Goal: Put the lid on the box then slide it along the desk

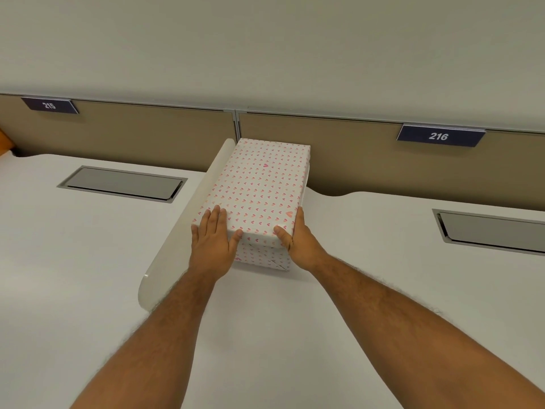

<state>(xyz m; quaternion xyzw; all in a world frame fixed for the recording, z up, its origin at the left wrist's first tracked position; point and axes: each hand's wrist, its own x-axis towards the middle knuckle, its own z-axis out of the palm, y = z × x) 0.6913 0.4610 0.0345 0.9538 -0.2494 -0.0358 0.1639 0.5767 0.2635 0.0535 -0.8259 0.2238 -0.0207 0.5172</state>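
A long white box point(261, 255) printed with small pink hearts stands on the white desk point(354, 290), its far end toward the partition. The matching lid point(259, 184) sits on top of it and covers it. My left hand point(213, 240) lies flat on the lid's near left corner, fingers spread over the top and thumb on the front edge. My right hand point(298, 240) grips the near right corner, thumb on top and fingers down the side.
A low cream divider point(182, 228) runs along the box's left side, touching or nearly touching it. Grey cable hatches point(122, 184) point(492, 231) are set into the desks on both sides. Tan partition panels point(354, 154) with number plates 215 and 216 close the back.
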